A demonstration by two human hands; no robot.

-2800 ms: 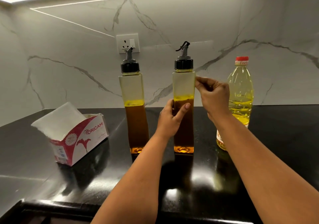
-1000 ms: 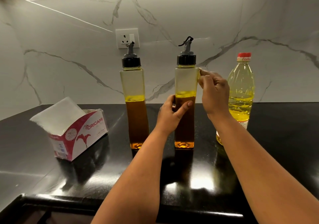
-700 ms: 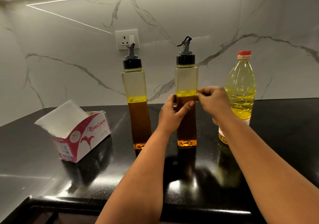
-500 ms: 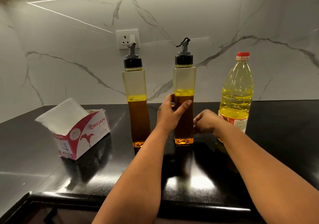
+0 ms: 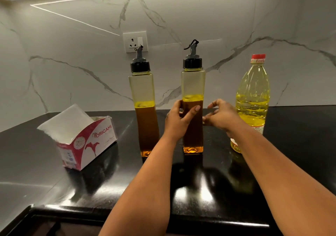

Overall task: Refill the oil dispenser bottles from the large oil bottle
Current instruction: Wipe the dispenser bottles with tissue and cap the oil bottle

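Two tall square dispenser bottles with black pour-spout caps stand upright on the black counter, each about half full of amber oil. My left hand [image 5: 177,120] grips the right dispenser bottle [image 5: 193,82] at mid-height, thumb across its front. The left dispenser bottle [image 5: 143,90] stands untouched beside it. My right hand [image 5: 221,116] hovers just right of the held bottle with fingers spread and holds nothing. The large oil bottle [image 5: 253,97], clear with yellow oil and a red cap, stands behind my right wrist, roughly half full.
An open red and white tissue box [image 5: 85,139] lies at the left on the glossy black counter [image 5: 300,144]. A wall socket [image 5: 135,41] sits on the marble backsplash behind the bottles. The counter's front edge runs along the bottom.
My right hand came down from the top of the right dispenser bottle to near its base, then rose to mid-height with fingers spread. My left hand kept its grip.
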